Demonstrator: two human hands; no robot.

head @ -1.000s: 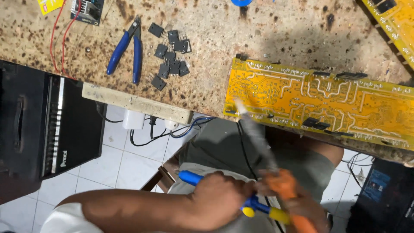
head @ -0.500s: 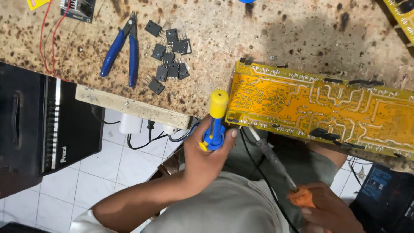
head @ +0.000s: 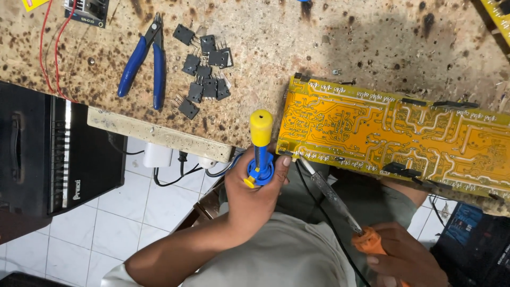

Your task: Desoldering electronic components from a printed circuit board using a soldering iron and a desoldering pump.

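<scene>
Now left grip (head: 249, 194) clasps pump (head: 260, 146); right grip (head: 406, 255) holds iron (head: 340, 204).

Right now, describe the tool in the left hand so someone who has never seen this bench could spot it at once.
Start at the long yellow circuit board lying over the near edge of the speckled workbench. Just off its left end, the left hand holds a desoldering pump upright. Its blue barrel and yellow plunger cap set it apart from the orange-handled soldering iron in the right hand.
</scene>
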